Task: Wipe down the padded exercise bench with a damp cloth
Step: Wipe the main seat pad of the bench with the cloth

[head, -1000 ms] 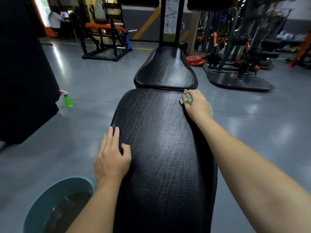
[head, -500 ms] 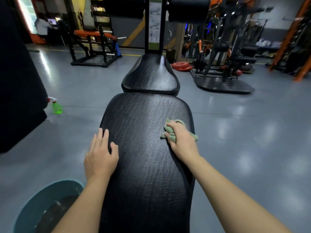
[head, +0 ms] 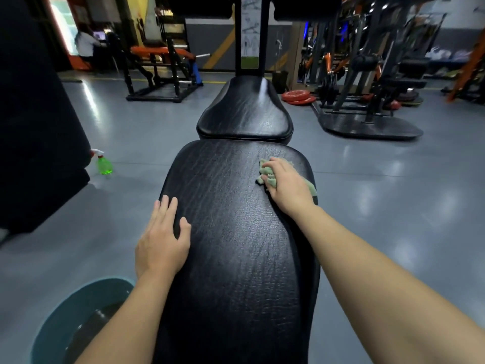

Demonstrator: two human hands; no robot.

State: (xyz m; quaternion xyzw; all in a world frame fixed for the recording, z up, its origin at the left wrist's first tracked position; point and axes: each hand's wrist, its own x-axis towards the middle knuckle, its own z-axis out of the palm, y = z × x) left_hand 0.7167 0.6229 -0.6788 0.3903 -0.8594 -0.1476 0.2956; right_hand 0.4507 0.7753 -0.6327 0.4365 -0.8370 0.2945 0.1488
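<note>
The black padded bench point(head: 231, 232) runs away from me down the middle, with a smaller seat pad point(head: 244, 114) beyond it. My right hand point(head: 288, 187) grips a crumpled green cloth point(head: 266, 170) and presses it on the long pad near its far right corner. Part of the cloth pokes out at the pad's right edge. My left hand point(head: 160, 240) rests flat on the pad's left edge, fingers straight.
A teal basin point(head: 78, 303) of water stands on the grey floor at lower left. A green spray bottle point(head: 104, 164) stands by a large black pad point(head: 31, 127) on the left. Red weight plates point(head: 296, 97) and gym machines fill the back right.
My right hand drew the cloth back along the pad's right side, then pushed it out again toward the far corner. My left hand stayed on the left edge.
</note>
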